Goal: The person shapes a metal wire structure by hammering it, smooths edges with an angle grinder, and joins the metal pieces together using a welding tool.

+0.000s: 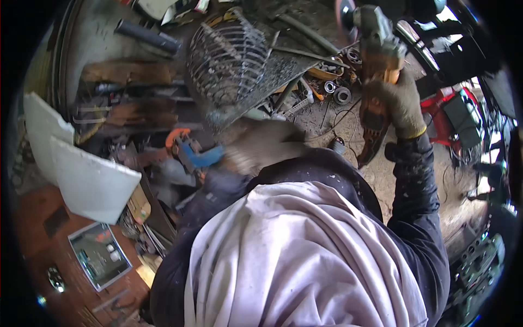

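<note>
My right hand, in a tan work glove, is closed around the orange and dark body of an angle grinder. The grinder points away from me, its disc at the far end, partly blurred. My left hand, also gloved, is smeared by motion low in front of me, so its fingers do not show. Just left of it is a blue and orange tool-like thing whose kind I cannot make out. Beyond the left hand, a ribbed metal cage rests by a dark metal plate.
Metal rings and loose scrap lie on the floor ahead, with a cable near the grinder. A red machine or case stands at right. White panels lean at left, above a framed glass pane. A dark pipe lies far left.
</note>
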Available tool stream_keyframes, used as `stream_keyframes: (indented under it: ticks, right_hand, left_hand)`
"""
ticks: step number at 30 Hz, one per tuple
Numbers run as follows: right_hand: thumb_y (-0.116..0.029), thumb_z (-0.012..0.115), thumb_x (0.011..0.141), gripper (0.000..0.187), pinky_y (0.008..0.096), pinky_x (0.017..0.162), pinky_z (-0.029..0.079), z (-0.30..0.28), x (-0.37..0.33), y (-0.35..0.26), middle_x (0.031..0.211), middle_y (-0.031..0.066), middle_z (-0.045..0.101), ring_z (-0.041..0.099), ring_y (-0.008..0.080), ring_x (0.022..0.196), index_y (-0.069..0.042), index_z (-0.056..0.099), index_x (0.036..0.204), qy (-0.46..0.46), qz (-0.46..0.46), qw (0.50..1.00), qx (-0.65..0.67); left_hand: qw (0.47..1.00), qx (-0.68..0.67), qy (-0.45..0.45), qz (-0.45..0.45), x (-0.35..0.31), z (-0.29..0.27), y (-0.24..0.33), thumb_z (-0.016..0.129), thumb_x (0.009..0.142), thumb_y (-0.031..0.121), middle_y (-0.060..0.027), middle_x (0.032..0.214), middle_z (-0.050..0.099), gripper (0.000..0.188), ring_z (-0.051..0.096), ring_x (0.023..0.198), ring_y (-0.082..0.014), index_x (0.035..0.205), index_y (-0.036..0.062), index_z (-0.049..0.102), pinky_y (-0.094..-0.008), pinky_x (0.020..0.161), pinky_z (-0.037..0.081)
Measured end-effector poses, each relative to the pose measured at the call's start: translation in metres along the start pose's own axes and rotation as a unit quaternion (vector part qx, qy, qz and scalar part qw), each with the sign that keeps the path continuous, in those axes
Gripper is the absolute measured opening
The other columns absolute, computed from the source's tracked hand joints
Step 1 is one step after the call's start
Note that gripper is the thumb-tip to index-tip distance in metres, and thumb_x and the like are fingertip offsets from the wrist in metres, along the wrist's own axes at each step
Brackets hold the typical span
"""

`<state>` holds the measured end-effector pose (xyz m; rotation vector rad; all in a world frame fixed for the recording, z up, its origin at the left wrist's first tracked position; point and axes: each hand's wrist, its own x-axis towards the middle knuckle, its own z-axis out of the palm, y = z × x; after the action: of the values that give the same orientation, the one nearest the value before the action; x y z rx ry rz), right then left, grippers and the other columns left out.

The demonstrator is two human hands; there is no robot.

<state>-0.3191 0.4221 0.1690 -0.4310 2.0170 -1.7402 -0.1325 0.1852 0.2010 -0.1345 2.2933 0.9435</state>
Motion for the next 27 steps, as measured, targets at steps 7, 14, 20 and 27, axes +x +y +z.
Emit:
stream_keyframes:
  ticks: [7,14,20,27]
  right_hand:
    - [-0.019,0.066,0.088,0.038,0.032,0.071,0.058,0.023,0.073,-0.01,0.097,0.0089,0.068,0.069,0.018,0.08,0.001,0.06,0.119,-0.1,-0.071,0.983,0.139]
    - [-0.021,0.065,0.092,0.038,0.0343,0.073,0.061,0.028,0.091,0.011,0.101,0.0119,0.069,0.071,0.0214,0.083,0.001,0.058,0.121,-0.09,-0.053,0.959,0.265]
    - [-0.026,0.065,0.092,0.044,0.0374,0.079,0.062,0.017,0.099,0.016,0.104,0.0136,0.069,0.072,0.025,0.087,0.002,0.056,0.125,-0.119,-0.007,0.936,0.331]
    - [-0.025,0.062,0.094,0.043,0.0394,0.084,0.06,-0.001,0.16,0.036,0.108,0.0157,0.069,0.071,0.026,0.092,0.003,0.055,0.126,-0.198,-0.013,0.875,0.442]
  left_hand:
    - [0.966,-0.113,0.221,0.076,0.103,0.06,0.034,0.08,0.081,0.04,-0.0167,0.114,0.066,0.058,0.064,0.109,-0.0344,0.122,0.0056,0.059,-0.0423,0.093,0.052]
    - [0.939,-0.186,0.273,0.095,0.122,0.065,0.036,0.077,0.083,0.039,-0.0122,0.113,0.068,0.058,0.066,0.106,-0.0265,0.129,0.0101,0.057,-0.0383,0.09,0.053]
    - [0.937,-0.076,0.321,0.117,0.132,0.065,0.034,0.074,0.088,0.029,-0.0071,0.116,0.068,0.051,0.068,0.103,-0.0204,0.13,0.0053,0.056,-0.0325,0.087,0.054]
    - [0.789,-0.594,-0.072,0.138,0.144,0.057,0.047,0.073,0.087,0.016,-0.0145,0.107,0.067,0.055,0.071,0.082,-0.0261,0.134,0.0046,0.048,-0.0412,0.072,0.06]
